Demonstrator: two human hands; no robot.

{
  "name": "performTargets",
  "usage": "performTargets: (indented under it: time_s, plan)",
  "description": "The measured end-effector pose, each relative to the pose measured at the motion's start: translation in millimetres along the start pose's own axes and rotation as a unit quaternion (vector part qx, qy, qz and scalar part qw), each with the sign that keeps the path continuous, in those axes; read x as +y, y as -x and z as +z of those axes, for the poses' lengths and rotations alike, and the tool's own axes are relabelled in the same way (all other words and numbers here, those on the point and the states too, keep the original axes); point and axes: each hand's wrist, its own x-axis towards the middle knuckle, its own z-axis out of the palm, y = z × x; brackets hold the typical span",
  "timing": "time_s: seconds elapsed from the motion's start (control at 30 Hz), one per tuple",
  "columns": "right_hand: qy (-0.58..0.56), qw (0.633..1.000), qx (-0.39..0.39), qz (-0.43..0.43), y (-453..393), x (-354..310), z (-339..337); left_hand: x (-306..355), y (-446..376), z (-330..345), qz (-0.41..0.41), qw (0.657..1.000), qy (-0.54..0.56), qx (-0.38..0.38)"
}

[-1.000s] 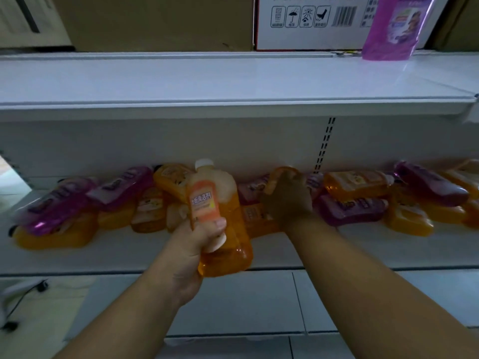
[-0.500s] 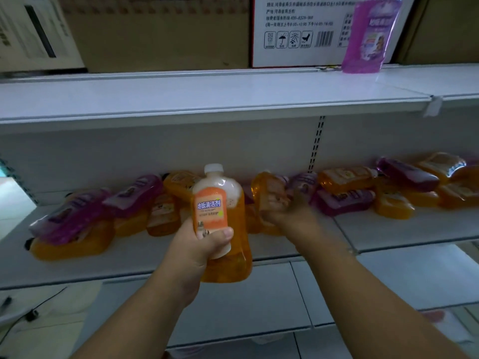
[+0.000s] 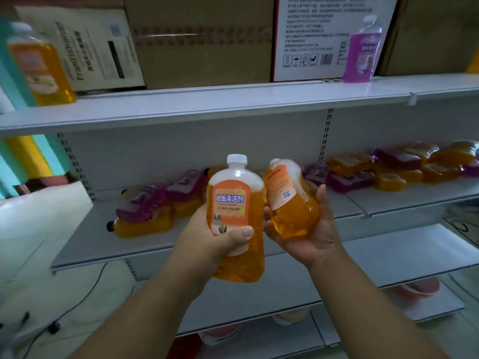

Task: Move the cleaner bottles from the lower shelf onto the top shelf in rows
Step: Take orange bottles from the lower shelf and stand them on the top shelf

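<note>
Both hands are full. The left hand point(image 3: 207, 239) is wrapped round an upright orange cleaner bottle with a white cap point(image 3: 237, 218); the right hand point(image 3: 308, 234) cups a second, tilted orange bottle point(image 3: 290, 200). Both sit mid-frame, before the lower shelf point(image 3: 85, 244). I'd straighten the tilted one, then stand both on the white top shelf point(image 3: 207, 104) in line with the orange bottle point(image 3: 41, 63) at upper left.

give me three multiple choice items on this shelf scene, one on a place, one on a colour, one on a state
1. Where does the purple bottle stand?
A. top shelf
B. floor
C. lower shelf

2. What colour is the liquid in both held bottles?
A. green
B. orange
C. clear

3. How do the bottles on the lower shelf lie?
A. upright in rows
B. boxed
C. on their sides in heaps

Answers:
1. A, it stands upright on the top shelf before a carton.
2. B, the left hand and right hand each grip an orange bottle.
3. C, they lie piled sideways.
</note>
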Motion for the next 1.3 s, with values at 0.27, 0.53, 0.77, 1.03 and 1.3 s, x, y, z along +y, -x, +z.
performTargets:
  time_s: [0.27,0.53,0.77,1.03,1.3]
  plan:
    - [0.047,0.996,0.046,-0.065,12.9,-8.2,83.5,51.4,16.4,-43.8,0.043,0.999,0.015,0.021]
    - [0.117,0.992,-0.034,-0.041,-16.1,-5.2,184.7,108.5,20.1,-101.0,0.101,0.993,-0.001,0.057]
    - [0.137,0.987,-0.043,-0.069,-76.1,1.6,252.3,150.2,2.9,-137.4,0.127,0.982,-0.010,0.139]
    - [0.293,0.939,-0.118,-0.137,-160.2,-20.0,266.6,164.0,-66.1,-166.6,0.153,0.968,-0.058,0.189]
    - [0.477,0.823,-0.074,-0.301,-227.9,-18.4,285.0,165.6,-144.5,-224.2,0.148,0.945,-0.113,0.269]
